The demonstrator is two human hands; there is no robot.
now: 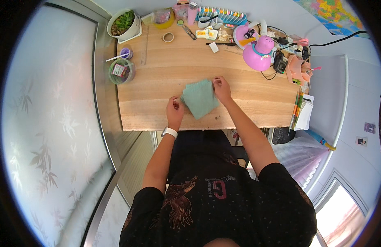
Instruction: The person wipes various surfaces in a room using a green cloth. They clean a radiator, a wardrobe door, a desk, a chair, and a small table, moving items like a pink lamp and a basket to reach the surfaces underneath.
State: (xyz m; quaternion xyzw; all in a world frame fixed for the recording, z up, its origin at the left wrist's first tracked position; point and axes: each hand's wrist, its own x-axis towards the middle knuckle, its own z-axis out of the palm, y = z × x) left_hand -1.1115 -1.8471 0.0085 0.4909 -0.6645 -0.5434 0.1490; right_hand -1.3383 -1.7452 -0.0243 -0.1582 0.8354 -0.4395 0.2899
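Note:
A pale green folded cloth (200, 100) lies near the front edge of the wooden table, its layers slightly fanned out at the upper left. My left hand (175, 113), with a white watch on the wrist, pinches the cloth's left edge. At the upper right corner, the fingers of my right hand (221, 88) are closed on the cloth too. The fingertips are small and a little blurred.
At the table's (157, 78) left stand a potted plant (124, 25), a purple cup (126, 52) and a clear tub (121, 71). Along the back are a tape roll (168, 37) and a box cutter (189, 32). A pink lamp (257, 53) and books (304, 113) stand at the right.

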